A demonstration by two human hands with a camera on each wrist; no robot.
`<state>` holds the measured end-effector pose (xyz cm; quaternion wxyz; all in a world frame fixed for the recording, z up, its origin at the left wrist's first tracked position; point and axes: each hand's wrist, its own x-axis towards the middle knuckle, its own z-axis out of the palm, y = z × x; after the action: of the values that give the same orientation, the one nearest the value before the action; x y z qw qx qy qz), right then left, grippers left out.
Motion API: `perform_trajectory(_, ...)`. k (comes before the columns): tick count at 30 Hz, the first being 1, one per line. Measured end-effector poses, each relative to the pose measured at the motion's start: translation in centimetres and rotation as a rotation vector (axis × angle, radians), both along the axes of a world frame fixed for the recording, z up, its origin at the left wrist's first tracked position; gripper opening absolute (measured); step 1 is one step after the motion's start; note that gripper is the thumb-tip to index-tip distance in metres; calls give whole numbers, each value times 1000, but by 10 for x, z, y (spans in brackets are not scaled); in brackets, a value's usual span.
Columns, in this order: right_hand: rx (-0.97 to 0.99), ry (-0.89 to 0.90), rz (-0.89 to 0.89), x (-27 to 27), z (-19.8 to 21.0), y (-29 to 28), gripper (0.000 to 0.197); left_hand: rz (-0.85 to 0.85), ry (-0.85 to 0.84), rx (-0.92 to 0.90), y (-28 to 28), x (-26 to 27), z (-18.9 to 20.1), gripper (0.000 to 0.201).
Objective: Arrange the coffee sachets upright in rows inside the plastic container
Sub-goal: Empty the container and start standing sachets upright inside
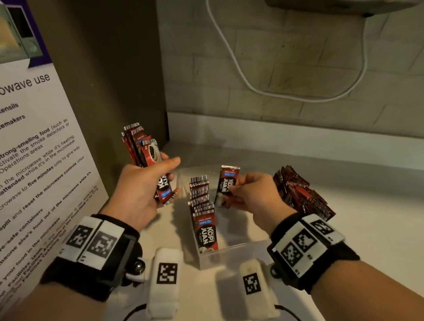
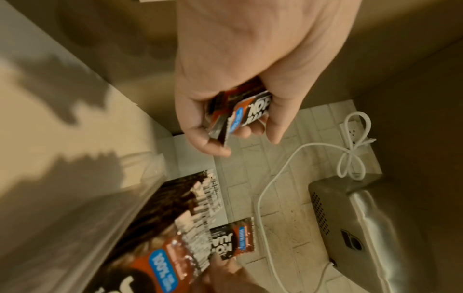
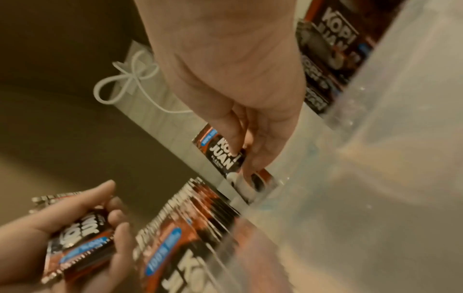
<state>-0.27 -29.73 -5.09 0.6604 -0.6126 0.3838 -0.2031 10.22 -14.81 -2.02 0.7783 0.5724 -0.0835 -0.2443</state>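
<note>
Glossy red-and-black foil sachets fill the left hand (image 1: 142, 190), which grips a fanned bundle (image 1: 145, 155), long axes upright. Inside the clear plastic container (image 1: 237, 252) one row (image 1: 202, 211) stands on end. At its right, the right hand (image 1: 253, 195) pinches a single sachet (image 1: 227, 184) upright; a loose pile (image 1: 301, 191) lies on the counter beyond.

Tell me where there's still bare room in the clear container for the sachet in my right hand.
Free: the container's right half, between the upright row and the right wall, under your right hand and its sachet. Crowded: the left side, filled by the row, and the counter right of the container, with the loose pile.
</note>
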Motion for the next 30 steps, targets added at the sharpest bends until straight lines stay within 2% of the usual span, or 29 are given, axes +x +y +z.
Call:
perform_trajectory(4,77,53,27,3,-14,1,25,1,31,17,2,0,-6,20)
perform_trajectory(14,179,54,19,4,-23,-2,6,24,80,16,3,-2,-14,16)
perform_trajectory(19,189,93,-16,9,-26,-1,21,22,80,15,1,-2,-15,17)
perform_trajectory(30,172,149,-32,17,-37,-5,35,38,77,18,0,-5,-12,17)
